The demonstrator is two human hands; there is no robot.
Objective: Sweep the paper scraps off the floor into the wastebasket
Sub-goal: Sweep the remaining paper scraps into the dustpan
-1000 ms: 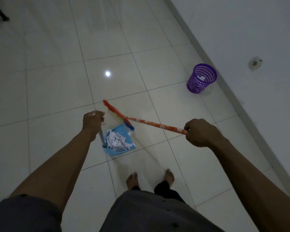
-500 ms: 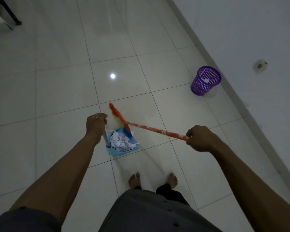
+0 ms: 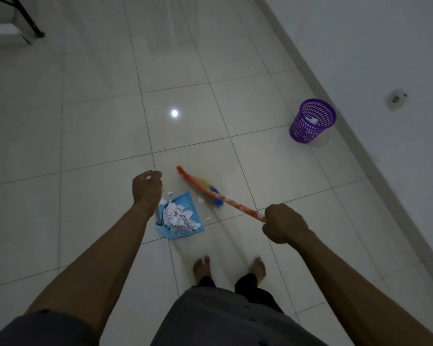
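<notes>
The pale tiled floor (image 3: 98,146) is smooth and glossy, mirroring a spot of light between thin dark grout lines. The purple lattice wastebasket (image 3: 310,123) looks like moulded plastic with a slight sheen. The light-blue plastic dustpan (image 3: 185,201) is smooth, and its grey dustpan handle (image 3: 158,216) looks like bare metal. The white paper scraps (image 3: 179,217) are crumpled and matt. The orange-and-white patterned broom handle (image 3: 238,207) appears smooth. The white wall (image 3: 360,46) is matt, and the grey garment (image 3: 223,320) is cloth.

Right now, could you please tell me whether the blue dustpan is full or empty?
Nearly full: a heap of paper scraps covers most of the blue dustpan; a few loose scraps lie beside it.
</notes>
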